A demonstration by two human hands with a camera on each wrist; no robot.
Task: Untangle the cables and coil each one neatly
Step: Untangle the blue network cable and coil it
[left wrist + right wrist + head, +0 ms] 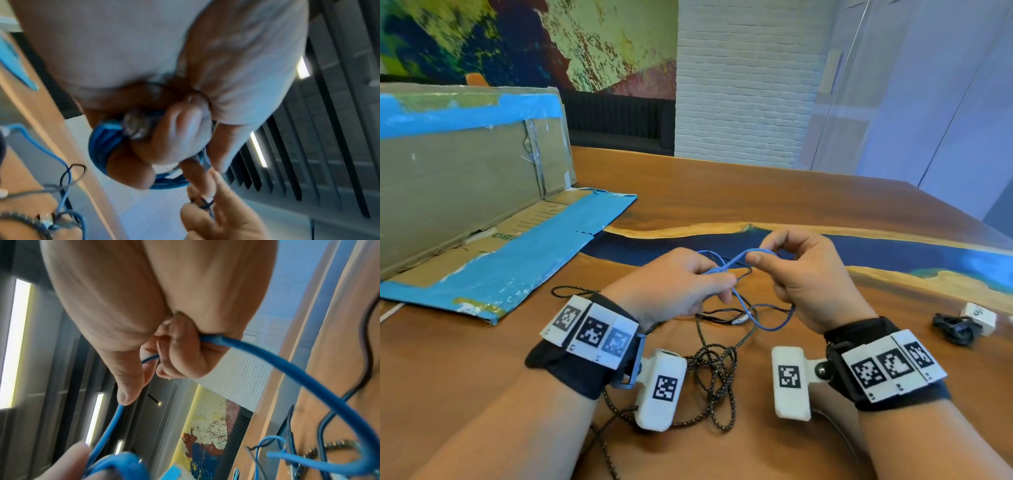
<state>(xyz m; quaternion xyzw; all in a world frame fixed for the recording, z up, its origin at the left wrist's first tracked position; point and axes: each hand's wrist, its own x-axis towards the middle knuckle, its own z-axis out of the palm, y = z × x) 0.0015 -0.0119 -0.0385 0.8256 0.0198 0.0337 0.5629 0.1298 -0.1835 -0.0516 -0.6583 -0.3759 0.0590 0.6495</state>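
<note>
A thin blue cable (736,260) stretches between both hands above the wooden table (756,198). My left hand (681,281) grips several wound turns of the blue cable (102,139) in its curled fingers. My right hand (791,263) pinches a loop of the blue cable (257,352), and a long strand hangs down from it. Under the hands lie a thin black cable (719,311) and a braided black-and-yellow cable (715,373), loosely tangled on the table. The blue strand drops into that tangle.
A large cardboard box (462,178) with blue tape lies at the left, its flap spread on the table. At the right edge sit a small black cable bundle (955,329) and a white block (977,315). A dark blue resin strip (893,250) crosses the table.
</note>
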